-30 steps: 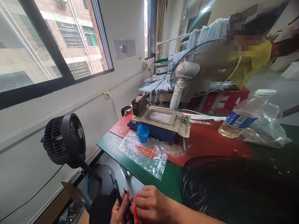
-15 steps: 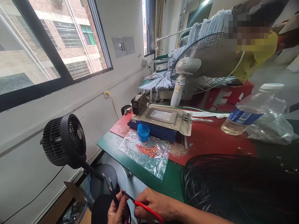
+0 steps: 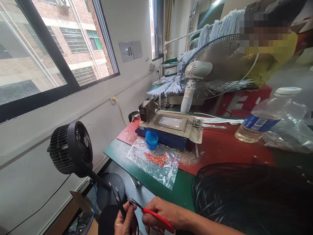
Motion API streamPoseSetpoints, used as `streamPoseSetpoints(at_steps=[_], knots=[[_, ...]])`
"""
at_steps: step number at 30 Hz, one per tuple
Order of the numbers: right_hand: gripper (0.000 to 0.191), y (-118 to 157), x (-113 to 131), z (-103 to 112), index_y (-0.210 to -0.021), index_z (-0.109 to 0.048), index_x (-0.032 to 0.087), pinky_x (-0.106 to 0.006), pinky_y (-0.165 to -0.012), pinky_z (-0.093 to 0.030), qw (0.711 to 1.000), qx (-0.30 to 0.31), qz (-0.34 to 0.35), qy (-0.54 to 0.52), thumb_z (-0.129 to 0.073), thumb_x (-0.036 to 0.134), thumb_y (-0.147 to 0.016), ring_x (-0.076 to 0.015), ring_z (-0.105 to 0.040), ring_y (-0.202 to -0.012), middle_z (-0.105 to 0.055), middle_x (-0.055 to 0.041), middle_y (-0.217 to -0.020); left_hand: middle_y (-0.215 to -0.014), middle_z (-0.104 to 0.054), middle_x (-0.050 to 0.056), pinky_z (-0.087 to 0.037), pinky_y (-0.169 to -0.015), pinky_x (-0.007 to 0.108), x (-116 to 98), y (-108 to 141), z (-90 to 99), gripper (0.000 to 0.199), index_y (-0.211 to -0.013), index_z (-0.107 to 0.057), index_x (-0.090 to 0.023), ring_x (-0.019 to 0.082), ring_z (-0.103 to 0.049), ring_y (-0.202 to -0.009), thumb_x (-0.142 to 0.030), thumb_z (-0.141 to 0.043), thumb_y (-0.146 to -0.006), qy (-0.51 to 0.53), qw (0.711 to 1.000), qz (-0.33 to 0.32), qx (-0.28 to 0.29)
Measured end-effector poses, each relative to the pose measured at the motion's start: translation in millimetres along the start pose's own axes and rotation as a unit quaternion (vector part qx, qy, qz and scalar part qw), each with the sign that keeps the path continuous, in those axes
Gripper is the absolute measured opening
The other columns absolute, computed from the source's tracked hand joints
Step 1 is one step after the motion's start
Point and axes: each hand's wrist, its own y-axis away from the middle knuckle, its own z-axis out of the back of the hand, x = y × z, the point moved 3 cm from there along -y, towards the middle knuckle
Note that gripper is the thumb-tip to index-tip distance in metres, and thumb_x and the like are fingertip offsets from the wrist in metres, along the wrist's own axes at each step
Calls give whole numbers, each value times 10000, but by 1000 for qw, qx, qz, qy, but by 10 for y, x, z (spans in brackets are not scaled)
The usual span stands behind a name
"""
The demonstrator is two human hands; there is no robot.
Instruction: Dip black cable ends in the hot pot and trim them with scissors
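Observation:
In the head view my left hand [image 3: 125,222] is closed around a black cable [image 3: 120,206] at the bottom centre. Several thin wire ends stick up from that cable, with bare copper showing on some. Thumb and forefinger pinch a wire end close to the scissors' tips. My right hand [image 3: 164,211] grips red-handled scissors [image 3: 159,218], their dark blades pointing left at the left fingertips. Whether the blades touch the wire is too small to tell.
On the table [image 3: 182,182] lie a plastic bag [image 3: 168,178] with tiny red and yellow pieces, a blue cup [image 3: 151,141], a flat heating device [image 3: 161,137], a bottle [image 3: 259,122] and a black cable coil [image 3: 217,192]. A black fan [image 3: 73,147] stands left. Behind the table are a larger fan [image 3: 199,70] and a person in yellow [image 3: 271,65].
The view has shifted slightly, so everything sits a little further right. Both hands keep nearly the same pose, with the scissors still at the left fingertips.

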Motion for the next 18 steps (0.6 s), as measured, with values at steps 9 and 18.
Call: streamPoseSetpoints(at_steps=[9,18], knots=[[548,26,65,-4,-656,-628,96,-141,-379,-297,1000,0,-1,-5,-578,642,-653,-35,-391,-403,-432,39,-490,-268,-477,-47,-161,-282,126,-39,-70,100,430,-666,-704,-168,13,-325,-251,-427,-808,-338,-81,995,-56,-13],[546,23,16,4,-685,-660,96,-146,-405,-314,1000,11,-3,-2,-563,634,-676,-23,-358,-396,-441,35,-514,-595,-713,39,-473,-501,209,-67,-105,207,410,-660,-717,-173,173,-634,-618,-428,-804,-351,-171,977,-114,-59]])
